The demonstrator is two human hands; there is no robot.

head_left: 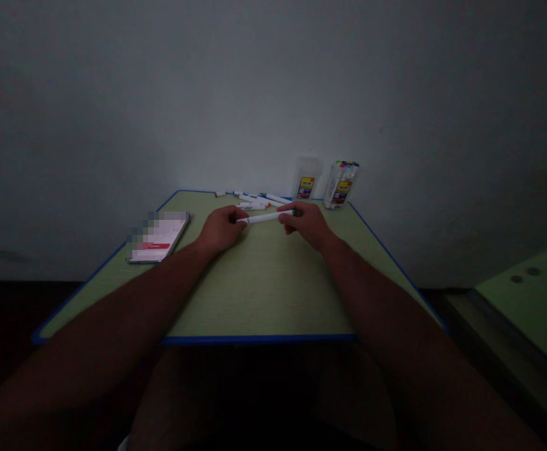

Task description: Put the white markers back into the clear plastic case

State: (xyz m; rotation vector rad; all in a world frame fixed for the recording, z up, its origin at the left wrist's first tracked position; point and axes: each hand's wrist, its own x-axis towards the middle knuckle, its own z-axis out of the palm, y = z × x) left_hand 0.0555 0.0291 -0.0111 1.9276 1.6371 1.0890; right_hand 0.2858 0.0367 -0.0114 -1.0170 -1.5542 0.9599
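A white marker pen [264, 217] is held level between both hands, just above the green table [254, 294]. My left hand [220, 228] pinches its left end, fingers closed. My right hand [305, 223] is closed on its right end, which has a greenish cap. Beyond the hands, several loose white markers [254, 201] lie near the table's far edge.
A phone [158, 237] with a lit screen lies at the left of the table. Two clear marker cases stand at the far right corner: an empty-looking case [307, 179] and a case [341, 184] holding markers. A wall is directly behind. Another green surface [531, 294] sits at the right.
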